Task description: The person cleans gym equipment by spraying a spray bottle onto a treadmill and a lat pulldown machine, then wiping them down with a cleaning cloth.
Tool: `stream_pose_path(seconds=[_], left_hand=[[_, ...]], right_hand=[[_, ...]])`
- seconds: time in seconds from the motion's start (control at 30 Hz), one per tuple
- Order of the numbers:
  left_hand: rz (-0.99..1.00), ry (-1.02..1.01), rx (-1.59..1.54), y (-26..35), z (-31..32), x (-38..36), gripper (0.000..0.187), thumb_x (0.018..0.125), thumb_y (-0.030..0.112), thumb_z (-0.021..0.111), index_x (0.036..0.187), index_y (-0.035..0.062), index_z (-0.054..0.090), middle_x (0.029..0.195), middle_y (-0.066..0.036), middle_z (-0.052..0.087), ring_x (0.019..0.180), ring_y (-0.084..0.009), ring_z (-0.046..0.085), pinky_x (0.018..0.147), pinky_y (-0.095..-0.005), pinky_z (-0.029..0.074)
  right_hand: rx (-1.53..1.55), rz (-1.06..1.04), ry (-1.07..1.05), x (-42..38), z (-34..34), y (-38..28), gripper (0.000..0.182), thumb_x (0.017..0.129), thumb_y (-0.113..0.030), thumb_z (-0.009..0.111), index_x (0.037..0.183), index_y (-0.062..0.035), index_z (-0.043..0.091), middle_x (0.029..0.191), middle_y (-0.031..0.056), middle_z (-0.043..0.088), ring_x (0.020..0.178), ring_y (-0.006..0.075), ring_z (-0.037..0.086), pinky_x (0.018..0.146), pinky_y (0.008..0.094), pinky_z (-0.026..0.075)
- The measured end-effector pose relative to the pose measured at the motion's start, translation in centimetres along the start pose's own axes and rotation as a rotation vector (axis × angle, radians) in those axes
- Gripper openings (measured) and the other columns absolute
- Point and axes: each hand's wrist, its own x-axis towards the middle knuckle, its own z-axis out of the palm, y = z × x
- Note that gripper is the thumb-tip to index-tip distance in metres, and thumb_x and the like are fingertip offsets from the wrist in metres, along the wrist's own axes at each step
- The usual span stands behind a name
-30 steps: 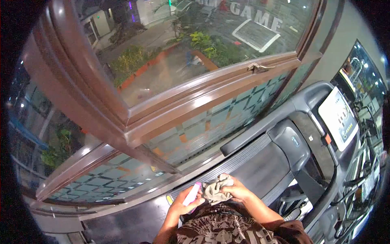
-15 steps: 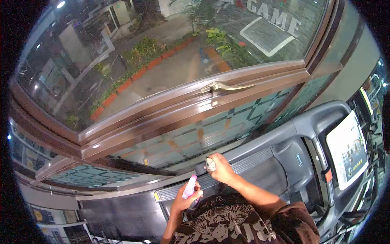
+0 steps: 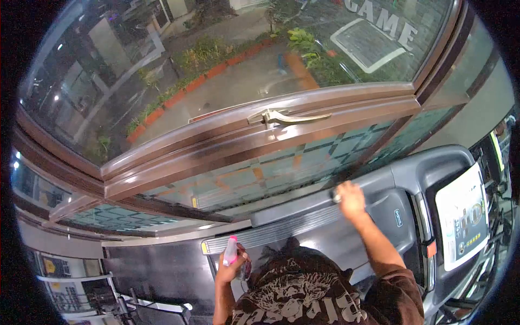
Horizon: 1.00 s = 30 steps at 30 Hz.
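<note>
My left hand (image 3: pixel 234 266) is wrapped round a pink-and-white spray bottle (image 3: pixel 231 250), held upright above the dark treadmill belt (image 3: pixel 162 276). Farther right, my right hand (image 3: pixel 351 199) is closed at the grey side rail (image 3: pixel 303 203) of the treadmill, near its motor cover (image 3: pixel 387 216). A small pale bunched thing (image 3: pixel 338 196), perhaps a cloth, shows at its fingertips; most of it is hidden by the hand.
A brown-framed window (image 3: pixel 216 138) with a metal handle (image 3: pixel 287 117) stands ahead, beyond the rail. At the right are the treadmill's console with a white panel (image 3: pixel 462 219) and an orange piece (image 3: pixel 431 249). Gym equipment shows at the lower left.
My right hand has moved right along the side rail, with the arm stretched out farther. My left hand and the spray bottle have shifted slightly left. The view has turned a little.
</note>
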Motion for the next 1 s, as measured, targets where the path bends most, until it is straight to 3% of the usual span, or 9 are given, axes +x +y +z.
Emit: stream_pose_path(seconds=[0.13, 0.27, 0.4, 0.53, 0.63, 0.77, 0.9, 0.93, 1.0], left_hand=[[0.023, -0.001, 0.078, 1.4, -1.4, 0.0, 0.026, 0.085, 0.007, 0.073, 0.105, 0.0008, 0.057, 0.083, -0.005, 0.064, 0.077, -0.0161, 0.066, 0.072, -0.0306, 0.052], [0.035, -0.036, 0.022, 1.6, -2.2, -0.2, 0.026, 0.085, 0.009, 0.074, 0.104, 0.0012, 0.057, 0.083, -0.005, 0.064, 0.077, -0.0157, 0.066, 0.071, -0.0307, 0.052], [0.009, -0.056, 0.079, 0.6, -3.0, -1.0, 0.027, 0.084, 0.009, 0.074, 0.104, 0.001, 0.057, 0.082, -0.005, 0.064, 0.077, -0.0163, 0.066, 0.071, -0.0309, 0.053], [0.047, 0.018, 0.088, 2.2, -0.4, -2.6, 0.028, 0.083, 0.008, 0.075, 0.105, 0.0013, 0.058, 0.082, -0.005, 0.064, 0.078, -0.0167, 0.066, 0.071, -0.0314, 0.053], [0.059, 0.049, 0.101, 2.1, 2.1, -3.3, 0.029, 0.082, 0.007, 0.075, 0.105, 0.002, 0.058, 0.084, -0.004, 0.063, 0.079, -0.0164, 0.066, 0.072, -0.0317, 0.052], [0.114, 0.091, 0.038, 0.1, 6.1, -3.0, 0.03, 0.081, 0.007, 0.075, 0.105, 0.0026, 0.058, 0.083, -0.003, 0.061, 0.08, -0.0149, 0.064, 0.073, -0.0312, 0.051], [0.129, 0.173, 0.068, -1.7, 10.7, -2.5, 0.027, 0.081, 0.007, 0.075, 0.102, 0.0021, 0.059, 0.083, -0.002, 0.06, 0.08, -0.0126, 0.061, 0.074, -0.0294, 0.049], [0.135, 0.196, 0.099, -2.2, 11.7, -2.4, 0.026, 0.081, 0.007, 0.075, 0.101, 0.0019, 0.059, 0.083, -0.001, 0.06, 0.08, -0.0121, 0.06, 0.075, -0.0289, 0.048], [0.129, 0.221, 0.078, -2.2, 14.2, -2.3, 0.022, 0.082, 0.006, 0.073, 0.099, 0.0018, 0.06, 0.083, -0.001, 0.06, 0.081, -0.0113, 0.059, 0.075, -0.0282, 0.048]], right_hand=[[-0.086, 0.317, 0.116, 0.2, -0.9, 5.6, 0.047, 0.062, 0.001, 0.072, 0.105, -0.0062, 0.055, 0.105, 0.015, 0.057, 0.095, 0.0406, 0.058, 0.082, 0.0496, 0.051], [-0.078, 0.471, 0.081, 2.1, 1.0, 1.4, 0.052, 0.062, -0.011, 0.08, 0.108, -0.0093, 0.054, 0.109, 0.0131, 0.058, 0.095, 0.0348, 0.061, 0.08, 0.0447, 0.054], [0.046, 0.273, -0.062, 3.2, 2.3, -7.8, 0.054, 0.064, -0.021, 0.081, 0.111, -0.0079, 0.057, 0.108, 0.013, 0.06, 0.102, 0.0331, 0.058, 0.089, 0.0421, 0.05], [0.208, -0.03, -0.178, 3.0, 5.5, -17.4, 0.048, 0.064, -0.015, 0.078, 0.107, -0.0089, 0.059, 0.108, 0.0123, 0.059, 0.101, 0.0329, 0.058, 0.088, 0.0417, 0.05], [0.261, -0.205, -0.203, 2.2, 4.3, -20.4, 0.04, 0.071, -0.01, 0.072, 0.109, -0.0134, 0.059, 0.111, 0.0102, 0.058, 0.104, 0.0326, 0.058, 0.084, 0.047, 0.05], [0.306, -0.363, -0.176, 2.0, 3.3, -14.6, 0.038, 0.074, -0.005, 0.067, 0.11, -0.0132, 0.059, 0.112, 0.011, 0.057, 0.104, 0.0351, 0.057, 0.085, 0.0481, 0.05], [0.208, -0.289, -0.177, 1.9, 0.8, -2.4, 0.051, 0.064, -0.005, 0.075, 0.112, -0.0102, 0.058, 0.109, 0.0132, 0.057, 0.101, 0.0351, 0.059, 0.089, 0.0461, 0.05], [0.193, -0.284, -0.099, 1.7, -0.1, 1.3, 0.037, 0.073, -0.006, 0.068, 0.109, -0.0116, 0.06, 0.104, 0.0126, 0.062, 0.098, 0.0345, 0.062, 0.087, 0.0476, 0.05], [0.157, -0.083, -0.121, 1.5, -2.5, 7.9, 0.031, 0.073, -0.012, 0.071, 0.102, -0.0111, 0.06, 0.1, 0.0129, 0.063, 0.095, 0.034, 0.063, 0.083, 0.0455, 0.052]])
